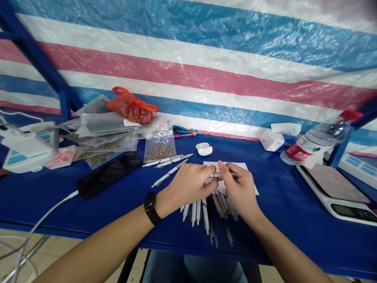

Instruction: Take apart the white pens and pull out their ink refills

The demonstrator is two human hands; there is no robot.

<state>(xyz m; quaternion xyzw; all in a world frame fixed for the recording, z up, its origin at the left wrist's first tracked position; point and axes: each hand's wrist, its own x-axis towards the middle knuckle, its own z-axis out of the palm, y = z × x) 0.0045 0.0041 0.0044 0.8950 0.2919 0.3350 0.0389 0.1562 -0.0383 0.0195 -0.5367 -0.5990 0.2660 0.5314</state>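
Note:
Both hands meet over a white sheet of paper (250,184) on the blue table (288,220). My left hand (190,184), with a black watch on its wrist, pinches one end of a thin silver pen (226,174). My right hand (240,188) pinches the same pen from the other side; its tip sticks out to the right. Under my hands lies a row of several white and grey pens (206,214). Three more pens (169,163) lie loose to the left.
A black phone (108,175) on a white cable lies at left. Behind it are clear bags of small parts (159,147), a red plastic bag (131,106) and a white earbud case (204,149). A water bottle (318,143) and a digital scale (335,190) stand at right.

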